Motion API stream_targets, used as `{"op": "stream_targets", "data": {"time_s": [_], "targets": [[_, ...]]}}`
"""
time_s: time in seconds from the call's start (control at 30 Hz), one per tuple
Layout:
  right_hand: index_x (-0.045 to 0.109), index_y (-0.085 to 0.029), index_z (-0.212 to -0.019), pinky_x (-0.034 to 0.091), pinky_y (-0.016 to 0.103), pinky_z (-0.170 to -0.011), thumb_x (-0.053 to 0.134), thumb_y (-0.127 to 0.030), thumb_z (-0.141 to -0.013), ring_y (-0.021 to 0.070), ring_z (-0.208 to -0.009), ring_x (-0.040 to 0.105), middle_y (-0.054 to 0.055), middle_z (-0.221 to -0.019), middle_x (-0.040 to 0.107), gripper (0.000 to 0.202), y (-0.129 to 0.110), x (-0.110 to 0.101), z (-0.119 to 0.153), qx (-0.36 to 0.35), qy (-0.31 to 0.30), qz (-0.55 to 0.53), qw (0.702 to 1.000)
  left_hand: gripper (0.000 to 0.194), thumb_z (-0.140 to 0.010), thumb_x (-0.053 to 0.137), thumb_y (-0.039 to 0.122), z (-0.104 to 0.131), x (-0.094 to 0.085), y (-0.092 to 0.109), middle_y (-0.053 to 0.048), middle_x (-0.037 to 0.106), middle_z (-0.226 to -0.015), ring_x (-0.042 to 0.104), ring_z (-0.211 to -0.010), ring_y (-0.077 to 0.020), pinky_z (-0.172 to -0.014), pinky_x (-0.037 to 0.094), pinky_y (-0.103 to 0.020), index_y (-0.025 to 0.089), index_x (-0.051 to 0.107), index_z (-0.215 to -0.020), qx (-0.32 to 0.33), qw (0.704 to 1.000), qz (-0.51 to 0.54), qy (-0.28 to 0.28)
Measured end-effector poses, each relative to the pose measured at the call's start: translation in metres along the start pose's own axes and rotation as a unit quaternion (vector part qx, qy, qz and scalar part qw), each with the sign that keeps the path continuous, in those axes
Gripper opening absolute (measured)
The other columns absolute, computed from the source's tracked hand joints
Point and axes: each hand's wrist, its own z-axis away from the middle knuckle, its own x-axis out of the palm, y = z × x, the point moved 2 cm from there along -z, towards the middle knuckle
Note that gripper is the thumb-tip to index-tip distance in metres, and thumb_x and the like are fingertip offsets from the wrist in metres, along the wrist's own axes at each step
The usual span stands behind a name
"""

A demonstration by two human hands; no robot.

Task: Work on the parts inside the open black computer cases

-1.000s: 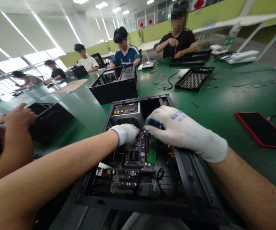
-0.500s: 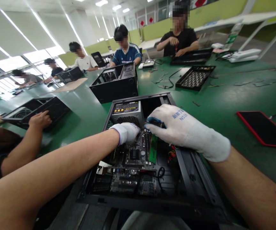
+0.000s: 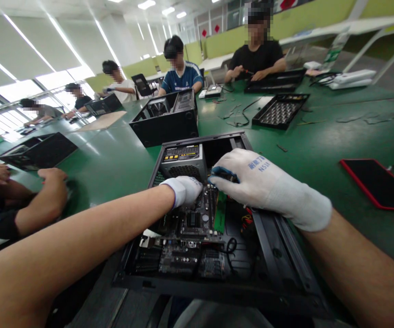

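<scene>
An open black computer case [image 3: 275,248] lies in front of me, with a motherboard [image 3: 194,221] and a silver power supply [image 3: 184,160] inside. Upright on the board stands a green memory module [image 3: 220,212]. My left hand [image 3: 186,190], in a white glove, reaches down between the power supply and the board; its fingertips are hidden. My right hand [image 3: 240,175], in a white glove with blue fingertips, is closed near the module's far end; what its fingers hold, if anything, cannot be made out.
Another open case [image 3: 169,125] stands beyond mine, and a person's case [image 3: 43,150] is at left beside that person's arms. A perforated black panel [image 3: 281,110] lies at back right, a red-edged black tablet [image 3: 376,184] at right. Several people sit around the green table [image 3: 320,146].
Both my hands keep nearly the same places in the case. At left, the neighbouring person's case and arm have shifted left, the hand now off the case.
</scene>
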Motion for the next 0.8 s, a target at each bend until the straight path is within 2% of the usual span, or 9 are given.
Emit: {"op": "stream_targets", "data": {"time_s": [0.27, 0.4, 0.6, 0.8], "targets": [[0.073, -0.014, -0.107, 0.046, 0.037, -0.087, 0.058, -0.046, -0.102, 0.0254, -0.097, 0.064, 0.011, -0.103, 0.072, 0.035, 0.0000, 0.0006, -0.0002, 0.000, 0.003, 0.005, 1.000, 0.058, -0.072, 0.087, 0.029, -0.0014, -0.0022, -0.0004, -0.017, 0.075, -0.126, 0.071, -0.117, -0.0321, -0.102, 0.055, -0.036, 0.014, 0.071, -0.126, -0.009, 1.000, -0.001, -0.009], [0.073, -0.015, -0.108, 0.046, 0.036, -0.088, 0.057, -0.047, -0.102, 0.0252, -0.098, 0.064, 0.010, -0.103, 0.072, 0.036, -0.0009, 0.0012, -0.0003, -0.001, -0.002, 0.005, 1.000, 0.055, -0.073, 0.085, 0.031, 0.0000, -0.0025, -0.0007, -0.018, 0.076, -0.122, 0.072, -0.114, -0.0333, -0.101, 0.056, -0.037, 0.012, 0.073, -0.123, -0.002, 1.000, 0.000, 0.000], [0.073, -0.014, -0.109, 0.047, 0.037, -0.088, 0.057, -0.049, -0.102, 0.0258, -0.098, 0.064, 0.011, -0.104, 0.073, 0.038, -0.0005, 0.0006, 0.0000, 0.003, 0.000, 0.008, 1.000, 0.054, -0.079, 0.081, 0.033, -0.0026, -0.0009, -0.0052, -0.019, 0.073, -0.128, 0.070, -0.120, -0.0328, -0.108, 0.053, -0.037, 0.011, 0.071, -0.126, 0.011, 1.000, 0.001, 0.025], [0.072, -0.014, -0.109, 0.046, 0.037, -0.088, 0.057, -0.047, -0.102, 0.0255, -0.098, 0.064, 0.011, -0.105, 0.072, 0.037, 0.0008, 0.0012, 0.0001, 0.001, -0.001, 0.005, 1.000, 0.048, -0.080, 0.081, 0.031, -0.0027, -0.0026, -0.0051, -0.018, 0.074, -0.126, 0.071, -0.118, -0.0319, -0.106, 0.054, -0.037, 0.011, 0.073, -0.123, 0.006, 1.000, -0.005, 0.013]]}}
